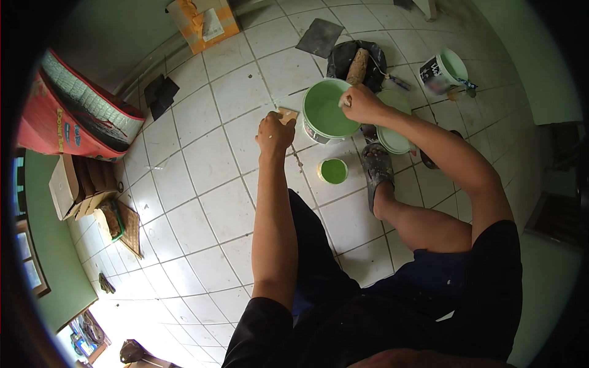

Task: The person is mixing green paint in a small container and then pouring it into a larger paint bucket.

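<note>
My left hand (275,132) is closed around a small flat tan piece (288,115), like a scrap of card or wood, just left of a large white bucket (319,135). Pale green paint (328,109) lies inside the bucket. Above its right rim, my right hand (363,104) is closed with the fingers curled in. Something pale shows at those fingertips, too small to make out. A small tub of brighter green paint (333,172) stands on the tiles nearer to me. Partly under my right forearm is a round pale green lid (394,142).
Behind the bucket, a paint roller (358,66) rests on black plastic (375,54). A second bucket (433,76) with a brush (467,86) stands far right. Dark sheets (319,38), a taped cardboard box (202,26) and a large red bag (80,119) lie around. My right foot (376,168) is beside the tub.
</note>
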### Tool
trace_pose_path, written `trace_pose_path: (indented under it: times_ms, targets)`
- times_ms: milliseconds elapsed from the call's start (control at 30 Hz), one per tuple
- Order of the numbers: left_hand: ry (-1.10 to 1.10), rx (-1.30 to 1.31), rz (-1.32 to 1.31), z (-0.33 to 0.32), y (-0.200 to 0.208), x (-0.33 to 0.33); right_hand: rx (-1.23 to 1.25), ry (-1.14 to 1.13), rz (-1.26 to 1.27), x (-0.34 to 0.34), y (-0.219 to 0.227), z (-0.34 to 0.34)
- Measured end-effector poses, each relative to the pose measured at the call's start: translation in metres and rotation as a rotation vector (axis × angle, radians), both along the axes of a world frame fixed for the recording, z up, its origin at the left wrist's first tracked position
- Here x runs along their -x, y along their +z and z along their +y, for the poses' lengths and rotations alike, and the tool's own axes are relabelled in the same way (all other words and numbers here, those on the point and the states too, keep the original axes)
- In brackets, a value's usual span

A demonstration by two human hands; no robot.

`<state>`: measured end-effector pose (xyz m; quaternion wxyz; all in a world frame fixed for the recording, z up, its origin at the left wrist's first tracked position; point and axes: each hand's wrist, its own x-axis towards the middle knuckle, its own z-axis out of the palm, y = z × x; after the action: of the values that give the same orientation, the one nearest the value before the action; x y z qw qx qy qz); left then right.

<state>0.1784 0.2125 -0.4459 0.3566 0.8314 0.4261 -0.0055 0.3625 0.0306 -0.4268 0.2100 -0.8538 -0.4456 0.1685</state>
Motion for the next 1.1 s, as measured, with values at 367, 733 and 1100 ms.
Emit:
trace_pose_path:
  times_ms: [367, 733, 1100]
  targets:
    - [-0.024, 0.014, -0.002, -0.004, 0.001, -0.001, -0.256, 0.065, 0.217, 0.014, -0.010, 0.021]
    - [0.029, -0.054, 0.002, -0.001, -0.001, 0.005, -0.043, 0.106, 0.252, 0.035, 0.000, 0.016]
    - [-0.004, 0.018, 0.002, -0.006, 0.006, 0.007, 0.029, 0.193, 0.006, 0.012, 0.008, 0.004]
